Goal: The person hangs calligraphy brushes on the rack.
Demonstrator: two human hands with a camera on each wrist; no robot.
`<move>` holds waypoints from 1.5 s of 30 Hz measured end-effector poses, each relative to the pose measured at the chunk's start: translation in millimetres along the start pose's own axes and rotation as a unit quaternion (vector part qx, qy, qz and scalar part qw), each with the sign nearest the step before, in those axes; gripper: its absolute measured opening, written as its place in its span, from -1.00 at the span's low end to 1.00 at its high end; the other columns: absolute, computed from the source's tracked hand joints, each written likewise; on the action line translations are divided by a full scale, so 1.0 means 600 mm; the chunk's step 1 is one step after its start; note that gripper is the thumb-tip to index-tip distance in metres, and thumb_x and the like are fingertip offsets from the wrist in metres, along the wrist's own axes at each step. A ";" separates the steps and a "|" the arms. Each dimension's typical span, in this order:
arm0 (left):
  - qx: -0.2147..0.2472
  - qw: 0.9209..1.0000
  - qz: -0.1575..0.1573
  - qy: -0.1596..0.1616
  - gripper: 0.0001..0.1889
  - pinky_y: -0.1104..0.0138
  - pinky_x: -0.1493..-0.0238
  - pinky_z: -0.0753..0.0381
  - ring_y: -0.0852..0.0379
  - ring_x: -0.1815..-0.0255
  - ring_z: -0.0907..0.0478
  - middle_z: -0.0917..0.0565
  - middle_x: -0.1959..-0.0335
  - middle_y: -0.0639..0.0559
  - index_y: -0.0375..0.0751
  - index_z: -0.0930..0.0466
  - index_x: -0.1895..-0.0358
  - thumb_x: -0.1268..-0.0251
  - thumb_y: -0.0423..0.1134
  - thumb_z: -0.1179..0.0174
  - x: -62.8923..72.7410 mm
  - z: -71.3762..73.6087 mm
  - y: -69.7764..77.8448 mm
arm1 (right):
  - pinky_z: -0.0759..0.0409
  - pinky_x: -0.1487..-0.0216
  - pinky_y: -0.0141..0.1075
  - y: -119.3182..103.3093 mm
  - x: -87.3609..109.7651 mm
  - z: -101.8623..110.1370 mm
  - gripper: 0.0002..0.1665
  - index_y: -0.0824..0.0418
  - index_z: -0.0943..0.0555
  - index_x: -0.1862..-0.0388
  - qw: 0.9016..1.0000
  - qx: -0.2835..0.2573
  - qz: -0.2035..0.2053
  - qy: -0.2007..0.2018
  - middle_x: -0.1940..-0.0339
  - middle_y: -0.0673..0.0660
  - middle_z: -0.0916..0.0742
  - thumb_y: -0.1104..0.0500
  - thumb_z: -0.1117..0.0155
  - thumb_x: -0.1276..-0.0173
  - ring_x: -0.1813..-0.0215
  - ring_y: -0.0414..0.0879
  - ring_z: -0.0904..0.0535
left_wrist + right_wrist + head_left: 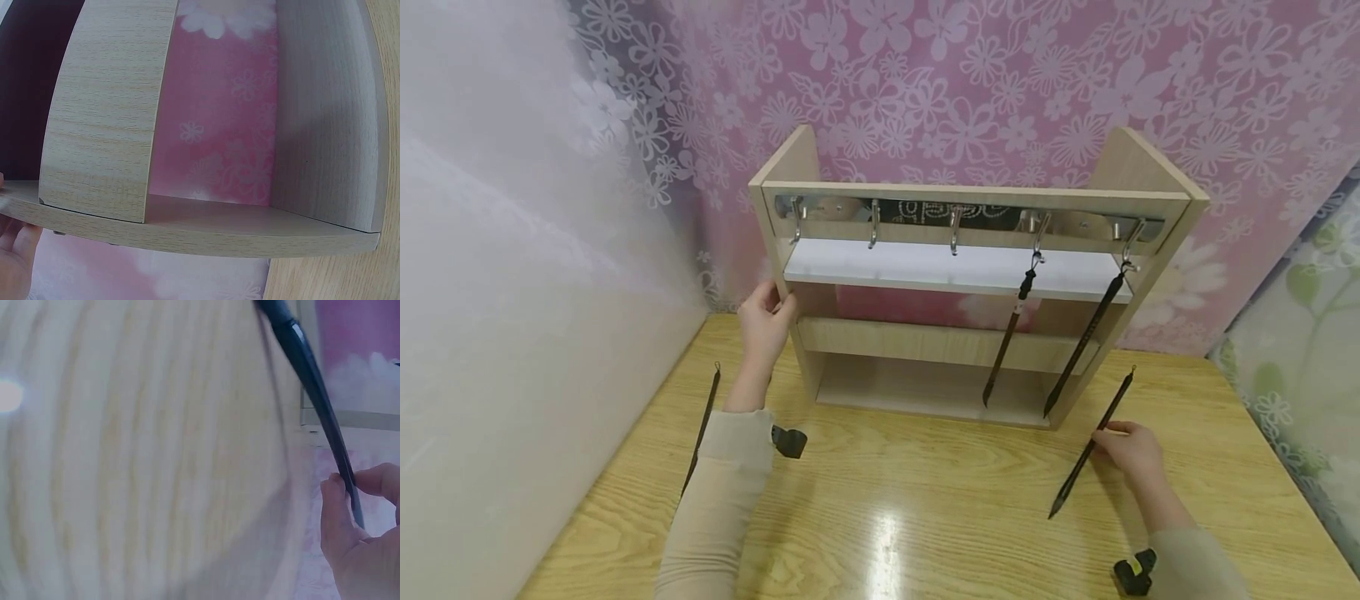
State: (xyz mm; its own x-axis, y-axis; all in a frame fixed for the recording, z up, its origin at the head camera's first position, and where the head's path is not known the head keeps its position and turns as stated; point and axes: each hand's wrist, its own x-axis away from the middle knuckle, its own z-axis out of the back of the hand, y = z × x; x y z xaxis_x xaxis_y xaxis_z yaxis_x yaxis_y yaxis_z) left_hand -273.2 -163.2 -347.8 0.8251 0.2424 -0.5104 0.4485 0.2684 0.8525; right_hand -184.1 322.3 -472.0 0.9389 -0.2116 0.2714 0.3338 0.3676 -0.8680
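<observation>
Brush (1078,467), slender and dark, beside boxy wood-grained rack (925,342)

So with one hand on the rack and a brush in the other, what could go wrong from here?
The right hand pinches the held brush with just its fingertips, so it might slip or pivot.

Bringing it close could bump the two hanging brushes, perhaps setting them swinging or lifting a loop off its hook.

The loose brush lies right beside the left sleeve, which might nudge it.
</observation>
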 end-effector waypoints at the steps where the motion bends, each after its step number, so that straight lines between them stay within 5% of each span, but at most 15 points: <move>1: -0.003 1.000 -0.004 0.002 -0.72 0.26 0.06 -0.52 -0.06 0.08 -0.52 -0.58 0.17 -0.31 -0.46 -0.51 0.09 -0.09 -0.47 -0.07 0.000 0.000 -0.002 | -0.62 0.36 -0.28 -0.002 0.002 0.000 -0.30 0.71 -0.06 -0.16 1.000 -0.008 0.003 0.006 0.46 0.11 -0.60 0.26 -0.06 -0.24 0.47 -0.14 -0.61; 13: -0.021 0.999 -0.023 0.010 -0.72 0.26 0.12 -0.55 -0.02 0.12 -0.55 -0.60 0.20 -0.25 -0.41 -0.53 0.10 -0.07 -0.44 -0.08 -0.002 0.000 -0.012 | -0.61 0.34 -0.39 -0.022 0.034 -0.006 -0.46 0.61 -0.22 -0.09 0.993 -0.078 0.055 0.076 0.52 -0.14 -0.56 0.29 -0.09 -0.23 0.49 -0.32 -0.56; 17: -0.014 1.000 -0.022 0.012 -0.72 0.26 0.11 -0.55 -0.04 0.12 -0.54 -0.60 0.20 -0.27 -0.42 -0.53 0.10 -0.08 -0.44 -0.09 -0.003 -0.001 -0.012 | -0.61 0.34 -0.39 -0.013 0.027 -0.004 -0.59 0.45 -0.36 0.04 0.983 -0.147 0.068 0.084 0.48 -0.09 -0.58 0.30 -0.20 -0.17 0.45 -0.30 -0.58; 21: -0.009 1.000 -0.020 0.014 -0.72 0.27 0.10 -0.54 -0.04 0.12 -0.54 -0.59 0.20 -0.28 -0.43 -0.53 0.10 -0.08 -0.44 -0.09 -0.004 -0.001 -0.012 | -0.61 0.32 -0.36 0.002 0.017 -0.004 -0.65 0.30 -0.39 0.12 0.971 -0.208 0.083 0.083 0.40 -0.02 -0.57 0.32 -0.25 -0.12 0.40 -0.25 -0.59; 29: -0.006 1.000 -0.006 0.007 -0.72 0.29 0.09 -0.53 -0.03 0.11 -0.54 -0.59 0.19 -0.28 -0.43 -0.52 0.09 -0.09 -0.45 -0.08 -0.003 -0.001 -0.012 | -0.60 0.33 -0.29 0.083 -0.042 -0.010 -0.56 0.37 -0.42 0.10 0.952 -0.249 0.145 0.103 0.30 0.14 -0.55 0.30 -0.33 -0.04 0.36 -0.12 -0.62; 34: -0.001 1.000 0.000 0.005 -0.71 0.27 0.07 -0.52 -0.07 0.09 -0.52 -0.57 0.16 -0.30 -0.44 -0.50 0.06 -0.09 -0.46 -0.08 -0.002 -0.001 -0.013 | -0.58 0.33 -0.26 0.100 -0.054 -0.012 -0.53 0.45 -0.40 0.08 0.942 -0.260 0.191 0.093 0.26 0.21 -0.54 0.31 -0.33 -0.04 0.29 -0.09 -0.62; 39: 0.002 1.000 -0.005 0.006 -0.71 0.23 0.07 -0.52 -0.09 0.08 -0.52 -0.57 0.15 -0.31 -0.44 -0.51 0.06 -0.10 -0.45 -0.10 -0.001 -0.001 -0.010 | -0.60 0.36 -0.27 0.058 -0.019 -0.017 -0.68 0.37 -0.48 0.14 0.935 -0.259 0.235 0.054 0.27 0.18 -0.57 0.42 -0.25 -0.08 0.28 -0.10 -0.61; 45: -0.008 1.000 0.000 0.008 -0.72 0.32 0.09 -0.52 -0.03 0.10 -0.53 -0.58 0.17 -0.27 -0.42 -0.52 0.08 -0.10 -0.44 -0.09 -0.001 -0.001 -0.008 | -0.61 0.37 -0.38 -0.066 0.084 -0.042 -0.74 0.46 -0.47 0.22 0.936 -0.224 0.268 0.034 0.38 0.08 -0.61 0.40 -0.24 -0.09 0.34 -0.20 -0.60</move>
State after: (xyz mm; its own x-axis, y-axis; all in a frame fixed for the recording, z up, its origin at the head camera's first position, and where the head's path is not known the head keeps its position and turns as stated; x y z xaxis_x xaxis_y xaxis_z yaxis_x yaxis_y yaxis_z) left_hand -276.1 -164.0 -351.6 0.8191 0.2580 -0.5124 0.4428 0.2834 0.8506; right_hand -151.8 274.3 -434.5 0.9488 -0.1691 -0.2669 -0.2668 0.0240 -0.9635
